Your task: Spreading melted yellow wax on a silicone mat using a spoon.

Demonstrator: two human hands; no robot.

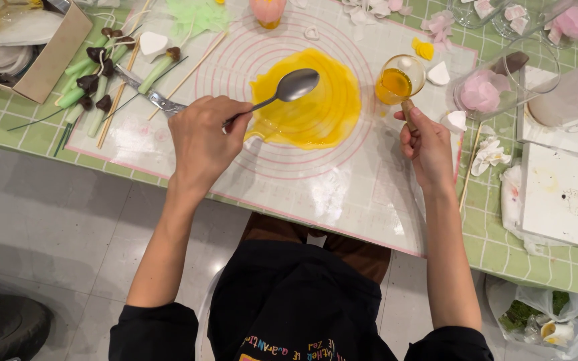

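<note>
A: What does the left hand (202, 144) have?

B: Its grip is clamped on the handle of a long grey metal spoon (282, 92). The spoon's bowl hovers over a glossy yellow puddle of liquid (316, 107) spread across the middle rings of a translucent silicone mat with pink circles (342, 194).

A: And the right hand (428, 146)?

B: Its grip is closed around the short wooden handle of a small clear cup of amber-yellow liquid (396, 80), held just beside the puddle's right edge, above the mat.

A: Where does the mat lie?

B: On a worktop covered by a green checked cloth (543, 264). To the left lie green stems with dark brown tips (95, 83) and thin wooden skewers (123, 83); to the right, a clear bowl of pink petals (483, 93) and a flat white board (560, 194).
</note>
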